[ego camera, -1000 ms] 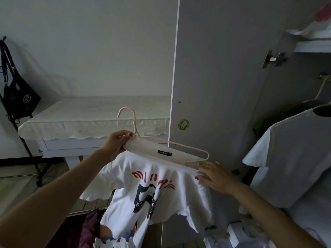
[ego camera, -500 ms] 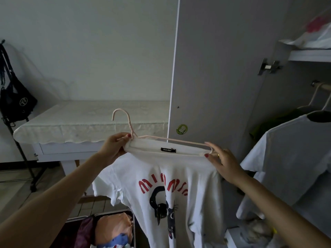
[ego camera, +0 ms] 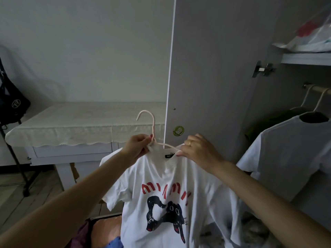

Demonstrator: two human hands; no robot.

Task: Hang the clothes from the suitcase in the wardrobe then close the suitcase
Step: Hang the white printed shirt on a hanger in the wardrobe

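A white T-shirt (ego camera: 166, 199) with red letters and a dark cat print hangs on a pale pink hanger (ego camera: 151, 126) in front of me. My left hand (ego camera: 137, 148) pinches the hanger's neck together with the collar. My right hand (ego camera: 198, 152) pinches the collar and the hanger's right arm. The open suitcase (ego camera: 100, 233) lies below, holding pink, purple and blue clothes. The wardrobe rail (ego camera: 318, 89) at the right carries a hung white T-shirt (ego camera: 290, 154).
The open wardrobe door (ego camera: 215, 77) stands straight ahead, just behind the hanger. A table with a white lace cloth (ego camera: 75, 124) stands at the left. A black bag (ego camera: 12, 104) hangs on a rack at the far left. A shelf (ego camera: 306, 59) with bagged items tops the wardrobe.
The hanger has turned upright and the shirt now hangs straight down. My right hand slid from the hanger's far end in to the collar, closer to my left hand.
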